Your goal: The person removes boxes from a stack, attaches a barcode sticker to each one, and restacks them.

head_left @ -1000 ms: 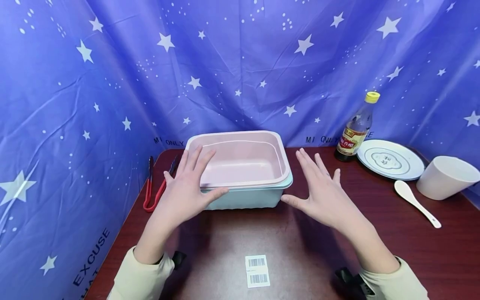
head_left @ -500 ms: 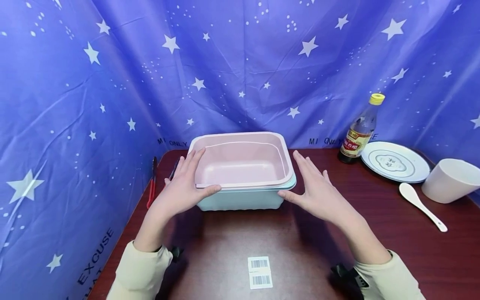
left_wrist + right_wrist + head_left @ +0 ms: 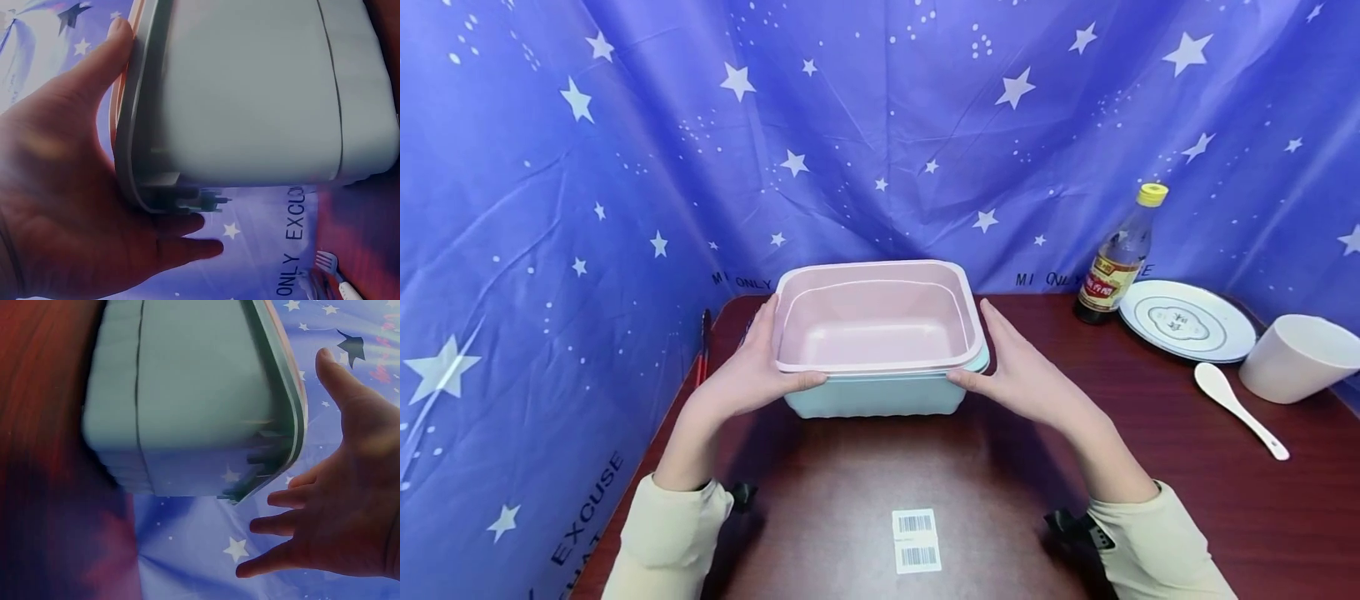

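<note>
A pink rectangular basin sits nested in a light blue basin at the table's back middle. My left hand lies along the left side, its fingers nearly straight and its thumb by the front rim. In the left wrist view, the left hand spans the rim at one corner. On the other side, my right hand has its fingers extended beside the rim and its thumb near the front right corner. The right wrist view shows the right hand spread, with a gap to the basin wall.
Red-handled tongs lie left, partly hidden by my left hand. A fork shows in the left wrist view. Toward the right stand a yellow-capped bottle, plate, cup and white spoon. A barcode label lies in front.
Both hands have moved inward, from spread above and beside the basins to close against their left and right sides. The basins have stayed in place on the table.
</note>
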`<state>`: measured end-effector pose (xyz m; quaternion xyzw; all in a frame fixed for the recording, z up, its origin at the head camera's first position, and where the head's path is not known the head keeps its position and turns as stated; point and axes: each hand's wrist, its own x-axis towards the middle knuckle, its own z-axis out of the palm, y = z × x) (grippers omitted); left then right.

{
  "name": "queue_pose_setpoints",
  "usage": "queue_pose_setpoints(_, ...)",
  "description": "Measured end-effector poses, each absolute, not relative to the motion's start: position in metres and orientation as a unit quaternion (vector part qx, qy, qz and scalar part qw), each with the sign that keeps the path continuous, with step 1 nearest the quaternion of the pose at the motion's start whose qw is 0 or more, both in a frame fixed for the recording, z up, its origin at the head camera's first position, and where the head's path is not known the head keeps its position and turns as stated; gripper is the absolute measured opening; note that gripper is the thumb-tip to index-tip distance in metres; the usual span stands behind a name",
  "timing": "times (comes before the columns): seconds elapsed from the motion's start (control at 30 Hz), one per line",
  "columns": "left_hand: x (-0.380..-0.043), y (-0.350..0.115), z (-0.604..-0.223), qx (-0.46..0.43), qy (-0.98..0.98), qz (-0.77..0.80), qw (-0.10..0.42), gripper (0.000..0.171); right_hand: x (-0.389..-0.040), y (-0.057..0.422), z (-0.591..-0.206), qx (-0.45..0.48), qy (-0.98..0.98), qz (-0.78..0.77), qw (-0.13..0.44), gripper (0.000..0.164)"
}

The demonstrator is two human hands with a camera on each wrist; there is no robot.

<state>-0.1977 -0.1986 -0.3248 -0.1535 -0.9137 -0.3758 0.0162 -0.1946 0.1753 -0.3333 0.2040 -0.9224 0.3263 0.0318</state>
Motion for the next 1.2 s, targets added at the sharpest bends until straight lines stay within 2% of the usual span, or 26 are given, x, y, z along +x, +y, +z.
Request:
queue_pose_setpoints(0.33, -0.202, -0.21, -0.325, -0.161, -0.854, -0.49, -0.072, 0.103, -0.205, 0.172, -0.345, 0.27, -0.877, 0.391, 0.071, 0.101)
queue_pose_setpoints(0.53, -0.204, -0.22, -0.327, -0.162, -0.829, -0.52, -0.125, 0.111, -0.206, 0.171, -0.349, 0.244, -0.881, 0.402, 0.05, 0.1)
queue_pose_setpoints(0.73, -0.204, -0.225, -0.328, -0.168, -0.833, -0.513, -0.125, 0.113, -0.208, 0.169, -0.351, 0.241, -0.883, 0.4, 0.038, 0.103)
queue_pose_setpoints(1.2, -0.206, -0.229, -0.329, -0.217, -0.815, -0.521, -0.128, 0.113, -0.209, 0.165, -0.356, 0.271, -0.839, 0.47, 0.039, 0.097)
